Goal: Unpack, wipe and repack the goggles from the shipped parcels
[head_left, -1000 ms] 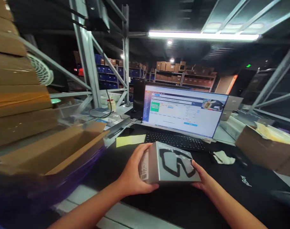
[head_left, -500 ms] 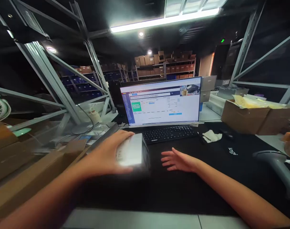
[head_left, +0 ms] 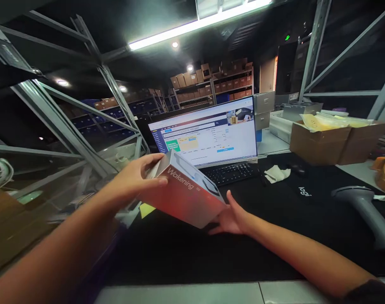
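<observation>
A product box [head_left: 186,194] with a red-to-silver side lettered "Wakening" is held tilted above the black desk mat [head_left: 167,257]. My left hand [head_left: 138,175] grips its upper left end, thumb along the lettered side. At the lower right corner, my right hand [head_left: 232,217] supports the box from below, its thumb raised and its other fingers partly hidden underneath. A yellow slip of paper [head_left: 146,210] shows below the box's left part. Just behind the box are the keyboard [head_left: 233,172] and the lit monitor [head_left: 208,131].
A grey barcode scanner [head_left: 363,207] lies on the mat at right. Nearer the monitor are a crumpled white tissue [head_left: 277,173] and a black mouse [head_left: 297,169]. Cardboard boxes [head_left: 321,141] stand at back right, and a metal rack frame [head_left: 62,126] rises at left.
The box has turned in my left hand, bringing its red lettered side into view. My right hand, apart from it before, now touches its lower right corner. The view has shifted slightly.
</observation>
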`<state>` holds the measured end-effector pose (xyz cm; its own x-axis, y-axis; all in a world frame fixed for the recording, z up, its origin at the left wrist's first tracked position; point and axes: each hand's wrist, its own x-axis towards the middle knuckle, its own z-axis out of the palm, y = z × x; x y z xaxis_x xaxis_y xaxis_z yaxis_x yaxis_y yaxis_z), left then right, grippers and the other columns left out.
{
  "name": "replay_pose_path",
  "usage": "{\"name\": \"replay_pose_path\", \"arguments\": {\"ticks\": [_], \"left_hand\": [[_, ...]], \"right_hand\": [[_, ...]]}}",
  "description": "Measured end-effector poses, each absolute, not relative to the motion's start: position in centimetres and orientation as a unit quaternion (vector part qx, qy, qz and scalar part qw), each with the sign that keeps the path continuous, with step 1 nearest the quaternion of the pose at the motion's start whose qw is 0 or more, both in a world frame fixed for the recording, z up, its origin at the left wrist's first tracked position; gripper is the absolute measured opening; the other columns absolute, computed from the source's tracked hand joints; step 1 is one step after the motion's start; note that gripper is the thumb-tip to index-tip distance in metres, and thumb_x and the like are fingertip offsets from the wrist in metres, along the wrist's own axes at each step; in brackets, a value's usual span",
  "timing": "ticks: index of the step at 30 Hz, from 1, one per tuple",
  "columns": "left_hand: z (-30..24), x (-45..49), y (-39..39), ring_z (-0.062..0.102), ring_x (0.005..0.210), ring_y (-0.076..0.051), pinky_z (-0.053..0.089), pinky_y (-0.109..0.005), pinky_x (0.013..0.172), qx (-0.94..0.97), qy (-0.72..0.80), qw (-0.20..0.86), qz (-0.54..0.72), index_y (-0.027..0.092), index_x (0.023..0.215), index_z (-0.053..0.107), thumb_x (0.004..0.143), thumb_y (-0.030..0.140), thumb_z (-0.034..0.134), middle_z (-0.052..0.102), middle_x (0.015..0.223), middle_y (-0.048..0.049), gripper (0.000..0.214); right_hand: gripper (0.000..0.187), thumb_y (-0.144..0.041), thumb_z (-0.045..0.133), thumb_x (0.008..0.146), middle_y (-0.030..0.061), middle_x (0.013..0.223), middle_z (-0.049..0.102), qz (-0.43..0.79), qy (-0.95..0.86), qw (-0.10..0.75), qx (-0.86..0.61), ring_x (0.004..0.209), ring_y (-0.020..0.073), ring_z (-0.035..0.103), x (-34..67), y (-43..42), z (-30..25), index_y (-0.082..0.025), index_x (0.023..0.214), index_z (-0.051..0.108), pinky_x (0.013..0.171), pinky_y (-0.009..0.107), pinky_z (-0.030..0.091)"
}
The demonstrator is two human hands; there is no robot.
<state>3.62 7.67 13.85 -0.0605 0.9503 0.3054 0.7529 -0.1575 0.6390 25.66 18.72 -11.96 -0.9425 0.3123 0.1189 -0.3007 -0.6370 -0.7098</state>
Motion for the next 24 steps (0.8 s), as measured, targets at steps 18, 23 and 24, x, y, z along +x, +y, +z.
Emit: {"name": "replay_pose_path", "arguments": {"ticks": [18,23,24], "left_hand": [[11.4,2.2,8.8,0.06,0.113,-0.041,0.051,-0.05,0.096,0.639,0.578,0.21,0.461,0.02,0.133,0.057,0.045,0.069,0.084,0.068,0.124,-0.0093,0.103],[8.1,0.5,8.6,0.052,0.125,-0.045,0.045,-0.053,0.106,0.655,0.559,0.215,0.46,0.019,0.136,0.052,0.045,0.07,0.083,0.062,0.133,-0.0131,0.109],[7.7,0.2,8.4,0.052,0.125,-0.044,0.046,-0.052,0.105,0.661,0.551,0.219,0.461,0.019,0.136,0.051,0.047,0.07,0.083,0.061,0.134,-0.0132,0.108]], "right_hand": [[0.062,-0.066,0.061,0.079,0.0121,0.125,0.064,0.917,-0.336,0.209,0.058,0.114,0.0334,0.058,26.5,18.3,-9.2,-0.022,0.122,0.06,0.1,0.063,0.038],[0.05,-0.039,0.062,0.068,0.0134,0.113,0.07,0.906,-0.36,0.214,0.056,0.102,0.0309,0.063,27.4,19.0,-8.7,-0.017,0.113,0.061,0.088,0.05,0.048],[0.051,-0.035,0.063,0.066,0.0121,0.112,0.07,0.905,-0.362,0.216,0.054,0.099,0.0295,0.064,27.4,19.1,-8.9,-0.018,0.114,0.06,0.085,0.046,0.048]]}}
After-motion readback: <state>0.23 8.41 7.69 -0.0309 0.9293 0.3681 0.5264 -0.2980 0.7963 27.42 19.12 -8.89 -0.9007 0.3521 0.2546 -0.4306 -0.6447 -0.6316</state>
